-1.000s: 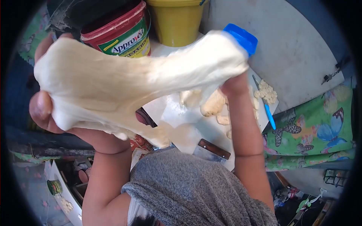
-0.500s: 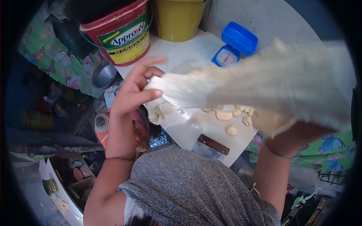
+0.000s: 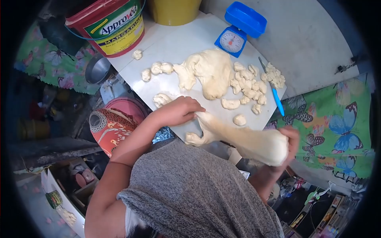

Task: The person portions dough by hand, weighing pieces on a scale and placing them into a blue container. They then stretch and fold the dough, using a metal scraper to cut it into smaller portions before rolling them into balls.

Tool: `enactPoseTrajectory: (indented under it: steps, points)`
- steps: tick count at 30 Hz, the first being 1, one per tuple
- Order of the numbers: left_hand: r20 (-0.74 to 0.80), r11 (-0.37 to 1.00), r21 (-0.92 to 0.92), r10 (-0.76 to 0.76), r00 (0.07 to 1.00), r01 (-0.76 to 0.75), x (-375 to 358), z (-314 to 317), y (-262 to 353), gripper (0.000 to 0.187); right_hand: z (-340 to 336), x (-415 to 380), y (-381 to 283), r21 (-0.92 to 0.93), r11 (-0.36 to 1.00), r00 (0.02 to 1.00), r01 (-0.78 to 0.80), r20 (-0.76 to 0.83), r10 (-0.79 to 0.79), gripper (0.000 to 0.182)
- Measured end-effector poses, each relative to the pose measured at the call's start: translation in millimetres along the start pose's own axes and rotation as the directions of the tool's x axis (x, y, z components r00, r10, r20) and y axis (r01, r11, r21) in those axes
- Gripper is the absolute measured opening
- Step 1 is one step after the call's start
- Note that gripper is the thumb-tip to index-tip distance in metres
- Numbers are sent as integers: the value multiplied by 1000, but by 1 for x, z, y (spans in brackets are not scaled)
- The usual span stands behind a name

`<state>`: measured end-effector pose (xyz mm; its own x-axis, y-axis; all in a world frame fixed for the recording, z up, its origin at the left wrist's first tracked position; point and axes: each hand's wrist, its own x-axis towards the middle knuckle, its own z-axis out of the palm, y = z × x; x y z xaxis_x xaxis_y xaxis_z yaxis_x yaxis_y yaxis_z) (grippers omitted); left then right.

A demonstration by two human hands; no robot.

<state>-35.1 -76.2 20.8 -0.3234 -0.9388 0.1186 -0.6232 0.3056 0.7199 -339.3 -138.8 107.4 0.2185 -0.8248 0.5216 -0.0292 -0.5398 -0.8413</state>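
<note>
A long piece of pale dough (image 3: 250, 141) is stretched between my two hands above the table's near edge. My left hand (image 3: 180, 110) pinches its left end, and a smaller lobe droops below that grip. At the other end, my right hand (image 3: 292, 141) is wrapped round the thick rounded part; most of its fingers are behind the dough. A large soft dough mass (image 3: 212, 73) lies on the white table beyond my hands. Right of it is a heap of small dough pieces (image 3: 248, 85), and one lone dough lump (image 3: 239, 119) rests nearer my right hand.
A blue-handled knife (image 3: 276, 99) lies at the table's right edge. Behind the dough stands a blue kitchen scale (image 3: 232, 41). A red margarine bucket (image 3: 115, 29) and a yellow bucket (image 3: 174, 12) are at the back. Several dough pieces (image 3: 160, 68) sit on the left.
The dough, blurred and raised across the table before, is now lower and closer to my body. Both hands came down, the left moving rightward and the right leftward. The wooden-handled scraper is now hidden.
</note>
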Motion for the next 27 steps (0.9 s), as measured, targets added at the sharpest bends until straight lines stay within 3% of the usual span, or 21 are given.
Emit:
enactPoseTrajectory:
  steps: [2,4,5,7,11,12,13,17,20,22,23,24,26,27]
  points:
    - [-31,999,30,-22,999,23,2,6,0,34,-6,2,12,-221,966,905,-137,367,212,34]
    - [-77,993,117,-18,997,27,3,12,-5,35,-11,-3,45,-520,843,779,-139,467,417,37]
    - [-77,993,118,-15,997,24,5,10,-2,35,-16,-8,56,-521,843,782,-138,465,416,37]
    - [11,990,120,-74,997,72,7,3,5,37,-28,-15,70,-789,562,613,247,577,540,47]
    - [-10,986,131,-98,995,99,19,-4,15,38,-40,-2,80,-674,707,580,213,670,464,59]
    - [-29,985,128,-110,994,112,23,-5,19,36,-38,3,86,-566,821,541,-67,671,507,61]
    - [-48,984,125,-119,992,124,26,-4,22,35,-36,7,91,-414,841,494,-348,682,539,63]
    - [-117,991,130,-5,993,20,33,13,17,32,-22,16,111,-484,818,480,-311,663,575,60]
    - [-112,993,113,37,993,-24,46,30,15,28,-18,18,131,-449,791,482,-415,629,610,55]
    - [-148,984,159,108,983,-84,68,50,12,24,-7,13,148,-447,809,687,-381,448,571,52]
    - [-150,984,159,107,983,-83,79,56,13,24,9,8,134,-543,822,768,-172,448,457,44]
    - [-101,974,220,76,992,-52,91,61,15,27,14,8,131,-545,821,768,-173,447,458,44]
    - [-55,959,281,51,997,-33,107,76,11,30,18,13,129,-596,803,675,24,602,427,36]
    - [-90,925,377,85,992,-45,113,88,0,30,20,16,124,-585,810,662,26,617,425,30]
